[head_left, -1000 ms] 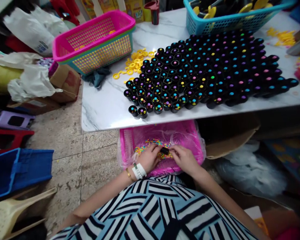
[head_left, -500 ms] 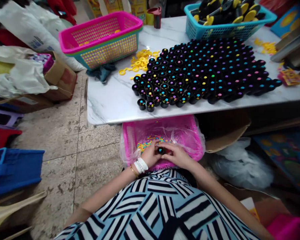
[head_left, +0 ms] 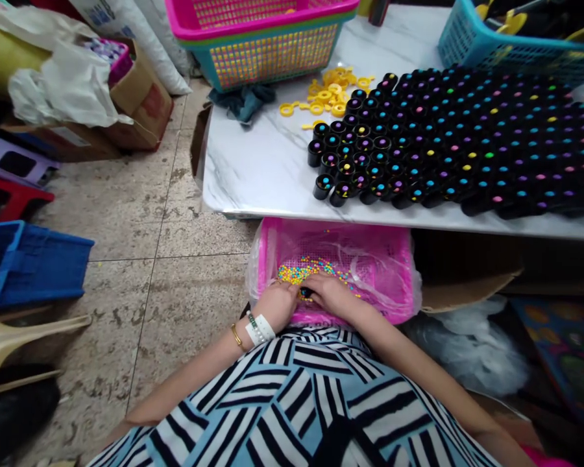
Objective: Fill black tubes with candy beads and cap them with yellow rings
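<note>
A small black cup sits low between my two hands, over the pink basket lined with clear plastic. Colourful beads lie in that basket, just beyond my fingers. My left hand, with bracelets at the wrist, reaches to the beads at the cup's left; its fingertips are partly hidden. My right hand curls its fingers around the cup from the right. On the table above stand many black cups in tight rows, each showing a coloured bead.
The white table's edge runs just beyond the pink basket. On it are yellow ring pieces, a dark cloth, a pink and green basket and a blue basket. A blue crate stands on the floor at left.
The view has shifted, so the table things appear larger and further right. My left hand has moved from the black cup toward the beads, and the cup is lower among my fingers.
</note>
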Tool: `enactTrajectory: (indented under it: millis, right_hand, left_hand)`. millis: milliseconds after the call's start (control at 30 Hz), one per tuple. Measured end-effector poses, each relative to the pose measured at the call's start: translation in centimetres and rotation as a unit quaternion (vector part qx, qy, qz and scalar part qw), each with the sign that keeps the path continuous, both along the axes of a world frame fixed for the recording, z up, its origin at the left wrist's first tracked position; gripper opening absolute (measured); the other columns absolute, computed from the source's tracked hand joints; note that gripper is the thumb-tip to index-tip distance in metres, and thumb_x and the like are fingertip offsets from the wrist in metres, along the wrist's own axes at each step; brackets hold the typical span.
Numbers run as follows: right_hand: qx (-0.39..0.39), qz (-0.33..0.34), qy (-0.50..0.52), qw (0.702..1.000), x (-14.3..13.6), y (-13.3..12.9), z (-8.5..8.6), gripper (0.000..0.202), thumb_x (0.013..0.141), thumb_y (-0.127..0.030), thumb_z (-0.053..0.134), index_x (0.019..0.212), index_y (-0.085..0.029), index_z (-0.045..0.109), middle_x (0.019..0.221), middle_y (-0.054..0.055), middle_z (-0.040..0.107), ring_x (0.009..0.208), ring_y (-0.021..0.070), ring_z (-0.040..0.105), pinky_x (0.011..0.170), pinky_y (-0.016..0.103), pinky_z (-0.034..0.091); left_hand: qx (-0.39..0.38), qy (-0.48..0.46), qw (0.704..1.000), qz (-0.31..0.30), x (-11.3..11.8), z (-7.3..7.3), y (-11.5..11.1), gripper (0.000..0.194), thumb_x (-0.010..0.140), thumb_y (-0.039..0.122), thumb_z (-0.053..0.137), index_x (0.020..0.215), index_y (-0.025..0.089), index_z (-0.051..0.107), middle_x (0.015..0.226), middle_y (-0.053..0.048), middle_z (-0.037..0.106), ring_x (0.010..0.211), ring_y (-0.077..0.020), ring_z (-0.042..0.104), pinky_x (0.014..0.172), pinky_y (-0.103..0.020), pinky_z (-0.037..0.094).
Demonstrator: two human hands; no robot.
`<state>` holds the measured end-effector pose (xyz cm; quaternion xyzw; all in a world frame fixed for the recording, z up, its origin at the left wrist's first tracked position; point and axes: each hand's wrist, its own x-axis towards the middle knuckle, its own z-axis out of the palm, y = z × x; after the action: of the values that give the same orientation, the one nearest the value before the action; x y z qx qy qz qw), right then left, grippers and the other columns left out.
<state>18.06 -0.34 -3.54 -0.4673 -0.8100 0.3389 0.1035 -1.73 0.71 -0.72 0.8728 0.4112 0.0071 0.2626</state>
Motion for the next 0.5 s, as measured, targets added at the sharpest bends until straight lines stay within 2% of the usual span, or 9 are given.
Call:
enactTrajectory:
  millis: [67, 167, 233, 300, 400, 500]
  right_hand:
    - [-0.077, -0.032, 0.105, 0.991, 0.6, -0.5, 0.3, 0.034, 0.082, -0.011, 0.064, 0.114, -0.021, 0.067, 0.099, 0.003, 0.071, 0.089, 0.0166, 0.064, 0.084, 0.032, 0.052]
    - [-0.212, -0.123, 0.257, 0.935, 2.0, -1.5, 1.0, 0.034, 0.081, -0.021, 0.067, 0.115, -0.022, 0.067, 0.095, 0.001, 0.069, 0.073, 0.0121, 0.063, 0.07, 0.026, 0.054]
    - [-0.25, -0.168, 0.322, 0.898, 2.6, -2.0, 1.5, 0.035, 0.079, -0.026, 0.07, 0.113, -0.021, 0.068, 0.104, 0.003, 0.067, 0.079, 0.0121, 0.064, 0.073, 0.026, 0.055]
    - [-0.257, -0.186, 0.356, 0.879, 2.7, -2.2, 1.9, 0.035, 0.076, -0.029, 0.073, 0.111, -0.021, 0.069, 0.111, 0.004, 0.065, 0.088, 0.0134, 0.065, 0.08, 0.028, 0.055]
    - [-0.234, -0.189, 0.355, 0.885, 2.5, -2.0, 2.1, 0.033, 0.077, -0.029, 0.072, 0.109, -0.022, 0.068, 0.114, 0.005, 0.063, 0.089, 0.0136, 0.064, 0.08, 0.029, 0.055]
    - [-0.172, -0.181, 0.298, 0.921, 2.5, -1.3, 1.9, 0.03, 0.08, -0.024, 0.068, 0.109, -0.021, 0.068, 0.108, 0.005, 0.065, 0.085, 0.0143, 0.064, 0.077, 0.029, 0.054]
  left_hand:
    - [-0.002, -0.065, 0.997, 0.037, -0.4, 0.1, -0.2, 0.017, 0.087, 0.014, 0.051, 0.099, 0.013, 0.064, 0.092, -0.013, 0.071, 0.089, -0.0251, 0.066, 0.084, -0.041, 0.054]
    - [-0.006, -0.201, 0.975, 0.093, -1.1, 0.6, -0.4, 0.027, 0.087, 0.015, 0.052, 0.113, 0.014, 0.058, 0.105, -0.013, 0.069, 0.1, -0.0234, 0.065, 0.089, -0.04, 0.053]
    - [-0.013, -0.251, 0.962, 0.107, -1.3, 0.9, -0.4, 0.033, 0.085, 0.016, 0.055, 0.119, 0.016, 0.055, 0.11, -0.011, 0.068, 0.103, -0.0223, 0.064, 0.091, -0.039, 0.053]
    - [-0.016, -0.277, 0.956, 0.099, -1.1, 1.2, -0.3, 0.037, 0.084, 0.015, 0.057, 0.12, 0.018, 0.054, 0.113, -0.011, 0.067, 0.107, -0.022, 0.063, 0.094, -0.04, 0.052]
    - [-0.007, -0.302, 0.951, 0.063, -0.4, 1.3, -0.2, 0.041, 0.083, 0.015, 0.059, 0.124, 0.019, 0.053, 0.119, -0.011, 0.065, 0.114, -0.0233, 0.06, 0.099, -0.043, 0.049]
    - [-0.018, -0.298, 0.953, 0.051, 0.0, 0.8, -0.3, 0.043, 0.082, 0.018, 0.061, 0.125, 0.02, 0.053, 0.119, -0.011, 0.066, 0.112, -0.0248, 0.06, 0.097, -0.045, 0.049]
